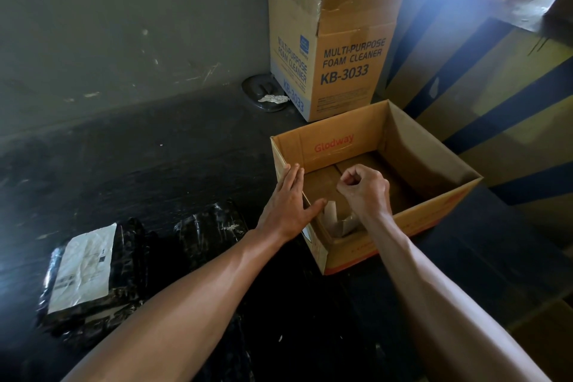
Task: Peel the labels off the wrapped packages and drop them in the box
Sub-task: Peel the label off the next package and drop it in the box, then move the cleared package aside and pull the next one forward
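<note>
An open cardboard box [434, 217] marked Glodway stands on the dark floor. My left hand [288, 201] lies with straight fingers against the box's left wall, thumb across its rim. Over the inside of the box hovers my right hand [366, 189], its fingers curled with nothing visible in them. Curled pale label pieces [333, 215] lie inside the box by its near corner. At the lower left lies a black wrapped package [124, 260] with a white label [82, 270] stuck on it. A second black package [210, 226] beside it shows no label.
A tall foam-cleaner carton [341, 40] stands behind the box against the grey wall. A metal dish [263, 96] with crumpled paper sits left of it. A yellow and blue striped wall [496, 96] runs along the right.
</note>
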### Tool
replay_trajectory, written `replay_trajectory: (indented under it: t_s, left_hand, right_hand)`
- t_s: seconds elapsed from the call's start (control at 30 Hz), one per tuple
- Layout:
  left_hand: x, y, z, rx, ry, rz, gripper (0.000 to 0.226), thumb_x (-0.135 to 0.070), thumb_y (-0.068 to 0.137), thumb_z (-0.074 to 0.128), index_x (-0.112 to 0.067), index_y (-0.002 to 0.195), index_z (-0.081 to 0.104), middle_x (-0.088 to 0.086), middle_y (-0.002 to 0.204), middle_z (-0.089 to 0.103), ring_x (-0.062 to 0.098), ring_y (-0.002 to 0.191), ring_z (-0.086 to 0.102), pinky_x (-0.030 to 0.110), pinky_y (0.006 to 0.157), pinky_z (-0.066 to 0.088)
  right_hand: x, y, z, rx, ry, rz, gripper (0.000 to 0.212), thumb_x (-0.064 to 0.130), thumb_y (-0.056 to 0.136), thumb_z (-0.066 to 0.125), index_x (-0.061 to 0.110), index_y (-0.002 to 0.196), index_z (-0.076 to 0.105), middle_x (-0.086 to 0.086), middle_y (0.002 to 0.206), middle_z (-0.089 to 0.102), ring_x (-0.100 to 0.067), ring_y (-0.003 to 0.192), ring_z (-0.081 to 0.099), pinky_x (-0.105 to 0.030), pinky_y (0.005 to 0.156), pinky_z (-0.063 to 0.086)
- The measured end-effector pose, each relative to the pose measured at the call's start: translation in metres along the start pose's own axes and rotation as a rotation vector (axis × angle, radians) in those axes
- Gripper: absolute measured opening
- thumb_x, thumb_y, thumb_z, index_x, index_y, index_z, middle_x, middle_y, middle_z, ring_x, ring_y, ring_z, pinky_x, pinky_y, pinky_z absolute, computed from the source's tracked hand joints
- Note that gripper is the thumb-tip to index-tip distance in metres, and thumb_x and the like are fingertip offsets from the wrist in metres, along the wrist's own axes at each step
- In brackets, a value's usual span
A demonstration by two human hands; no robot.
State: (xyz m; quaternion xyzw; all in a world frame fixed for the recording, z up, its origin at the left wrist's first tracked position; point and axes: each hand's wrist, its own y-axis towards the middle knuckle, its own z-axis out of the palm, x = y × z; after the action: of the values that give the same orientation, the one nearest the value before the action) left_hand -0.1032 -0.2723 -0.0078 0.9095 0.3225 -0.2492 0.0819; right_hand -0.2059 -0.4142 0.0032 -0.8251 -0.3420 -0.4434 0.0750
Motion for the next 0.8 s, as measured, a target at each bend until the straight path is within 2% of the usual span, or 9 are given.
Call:
replay_trajectory:
  t_s: [0.1, 0.17, 0.3, 0.4, 0.47, 0.53, 0.7, 0.8]
  left_hand:
    - [0.000, -0.002, -0.002, -0.014, -0.070, -0.006, 0.098, -0.067, 0.090, 0.050, -0.014, 0.157, 0.003, -0.001, 0.165, -0.004, 0.012, 0.150, -0.006, 0.040, 0.120, 0.011]
    - [0.002, -0.007, -0.005, -0.034, -0.148, -0.021, 0.098, -0.067, 0.089, 0.052, -0.016, 0.157, 0.005, -0.002, 0.165, -0.001, 0.014, 0.151, 0.001, 0.041, 0.119, 0.016]
    - [0.022, -0.027, -0.016, -0.106, -0.220, -0.100, 0.092, -0.062, 0.089, 0.055, -0.022, 0.158, 0.008, -0.004, 0.165, 0.004, 0.013, 0.150, 0.009, 0.039, 0.117, 0.022]
    - [0.048, -0.044, -0.038, -0.143, -0.280, -0.210, 0.087, -0.059, 0.091, 0.055, -0.025, 0.157, 0.010, -0.006, 0.165, 0.006, 0.014, 0.149, 0.014, 0.039, 0.114, 0.027]
    - [0.069, -0.057, -0.053, -0.186, -0.298, -0.269, 0.084, -0.057, 0.092, 0.055, -0.026, 0.157, 0.012, -0.004, 0.164, 0.010, 0.017, 0.148, 0.018, 0.039, 0.113, 0.030]
    - [0.092, -0.069, -0.063, -0.198, -0.337, -0.341, 0.082, -0.054, 0.093, 0.055, -0.026, 0.157, 0.013, -0.002, 0.164, 0.013, 0.019, 0.148, 0.021, 0.040, 0.113, 0.030]
    - [0.142, -0.100, -0.062, -0.231, -0.471, -0.574, 0.082, -0.044, 0.093, 0.063, -0.019, 0.157, 0.018, 0.004, 0.161, 0.021, 0.020, 0.145, 0.028, 0.034, 0.114, 0.028]
    - [0.164, -0.119, -0.051, -0.250, -0.503, -0.690, 0.080, -0.036, 0.090, 0.068, -0.016, 0.155, 0.025, 0.010, 0.155, 0.033, 0.024, 0.142, 0.034, 0.033, 0.115, 0.029]
  right_hand:
    - [0.001, 0.000, -0.001, 0.011, 0.011, 0.019, 0.009, 0.009, 0.082, 0.077, 0.014, 0.081, 0.069, 0.005, 0.080, 0.067, -0.006, 0.075, 0.064, -0.021, 0.067, 0.054]
    - [0.001, 0.000, -0.002, 0.033, 0.022, 0.050, 0.013, 0.015, 0.082, 0.077, 0.015, 0.092, 0.070, 0.003, 0.089, 0.068, -0.009, 0.083, 0.065, -0.025, 0.072, 0.056]
    - [0.003, 0.000, -0.003, 0.113, 0.011, 0.098, 0.050, 0.033, 0.082, 0.078, 0.016, 0.126, 0.062, -0.001, 0.122, 0.065, -0.016, 0.113, 0.061, -0.030, 0.091, 0.053]
    - [0.012, -0.006, -0.008, 0.185, -0.045, 0.078, 0.068, 0.042, 0.082, 0.077, 0.017, 0.140, 0.052, -0.004, 0.139, 0.056, -0.020, 0.129, 0.052, -0.042, 0.104, 0.048]
    - [0.022, -0.009, -0.008, 0.206, -0.077, 0.044, 0.072, 0.045, 0.081, 0.077, 0.019, 0.143, 0.049, -0.004, 0.142, 0.054, -0.022, 0.131, 0.050, -0.047, 0.106, 0.046]
    - [0.038, -0.010, -0.003, 0.216, -0.083, 0.005, 0.075, 0.047, 0.080, 0.077, 0.021, 0.143, 0.047, -0.002, 0.143, 0.053, -0.021, 0.131, 0.049, -0.047, 0.106, 0.045]
    - [0.096, -0.016, 0.045, 0.292, -0.082, -0.115, 0.066, 0.048, 0.080, 0.077, 0.025, 0.138, 0.052, 0.004, 0.136, 0.055, -0.016, 0.124, 0.053, -0.034, 0.096, 0.045]
    - [0.117, -0.034, 0.091, 0.381, -0.063, -0.155, 0.064, 0.051, 0.081, 0.076, 0.029, 0.136, 0.053, 0.010, 0.134, 0.055, -0.010, 0.124, 0.052, -0.033, 0.100, 0.045]
